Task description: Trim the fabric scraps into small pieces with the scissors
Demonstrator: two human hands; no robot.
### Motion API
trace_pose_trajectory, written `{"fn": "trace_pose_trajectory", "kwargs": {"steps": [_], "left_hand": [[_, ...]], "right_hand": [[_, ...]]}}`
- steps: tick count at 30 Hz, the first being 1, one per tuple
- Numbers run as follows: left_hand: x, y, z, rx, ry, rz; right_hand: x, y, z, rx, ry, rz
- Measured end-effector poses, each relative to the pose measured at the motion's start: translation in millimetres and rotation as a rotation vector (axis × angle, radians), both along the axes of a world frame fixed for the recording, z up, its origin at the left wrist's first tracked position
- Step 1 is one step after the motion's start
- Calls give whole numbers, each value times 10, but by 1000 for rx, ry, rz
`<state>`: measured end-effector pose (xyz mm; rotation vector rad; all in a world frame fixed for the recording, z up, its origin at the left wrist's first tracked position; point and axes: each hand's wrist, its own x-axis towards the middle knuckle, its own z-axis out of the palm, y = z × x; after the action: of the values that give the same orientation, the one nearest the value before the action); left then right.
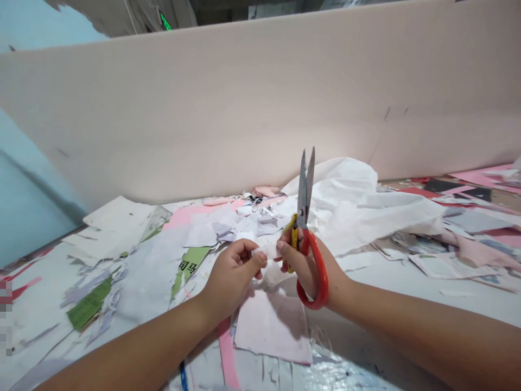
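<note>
My right hand [306,266] grips red-handled scissors [306,217], blades nearly closed and pointing up, with a yellow-and-black object [293,239] held alongside them. That hand's thumb and my left hand [233,271] both pinch a small white paper scrap [266,251] between them. Under my hands lies a pale pink sheet [272,326] on the table.
Torn paper scraps in white, pink and green cover the table [407,271]. Crumpled white paper [358,206] lies behind the scissors. A tall beige board [244,108] walls off the back. Red and black sheets [456,187] lie at the far right. A pink strip [227,358] runs near my left wrist.
</note>
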<state>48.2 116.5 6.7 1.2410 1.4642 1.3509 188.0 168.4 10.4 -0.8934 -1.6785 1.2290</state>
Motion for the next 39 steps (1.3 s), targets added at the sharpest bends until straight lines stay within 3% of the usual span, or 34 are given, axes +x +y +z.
{"fn": "trace_pose_trajectory", "kwargs": {"steps": [7,11,17,21,29,39], "left_hand": [[-5,11,26,-16,-85,15],[-12,-6,79,5,-30,-2],[-102,21,168,-12,78,-138],[-166,51,233,29,105,-123],[-155,72,60,26,-152,-205],[-56,16,55,-4,-41,10]], "right_hand": [[9,17,-24,-46,11,-17],[10,16,2,-42,85,83],[15,3,101,12,-137,74],[34,-13,103,68,-197,94],[-8,-12,23,-58,38,60],[-10,-20,-46,-47,-28,50]]}}
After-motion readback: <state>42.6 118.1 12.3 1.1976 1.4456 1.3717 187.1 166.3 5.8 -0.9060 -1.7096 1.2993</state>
